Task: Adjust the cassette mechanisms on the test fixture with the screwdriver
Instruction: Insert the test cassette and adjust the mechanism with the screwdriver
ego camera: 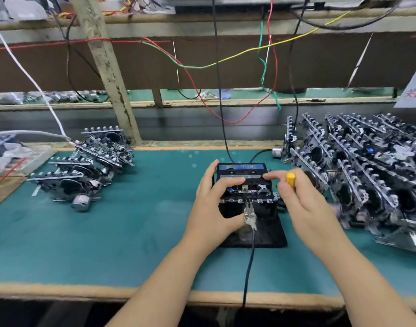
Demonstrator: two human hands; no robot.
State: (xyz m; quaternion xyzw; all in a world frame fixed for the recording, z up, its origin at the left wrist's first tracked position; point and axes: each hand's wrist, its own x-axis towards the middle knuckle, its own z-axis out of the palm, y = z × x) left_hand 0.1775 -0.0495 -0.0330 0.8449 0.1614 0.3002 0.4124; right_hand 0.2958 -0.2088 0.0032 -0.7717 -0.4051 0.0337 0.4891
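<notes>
The left hand is spread wide and presses on the black metal cassette mechanism that sits on the flat black test fixture in the middle of the green surface. The right hand is curled around the yellow-handled screwdriver, beside the mechanism's right edge. I cannot see its tip. To do this well, hold the mechanism steady and turn slowly. 2 piles of the same mechanisms wait, 1 on the left and 1 on the right. Coloured wires hang behind
</notes>
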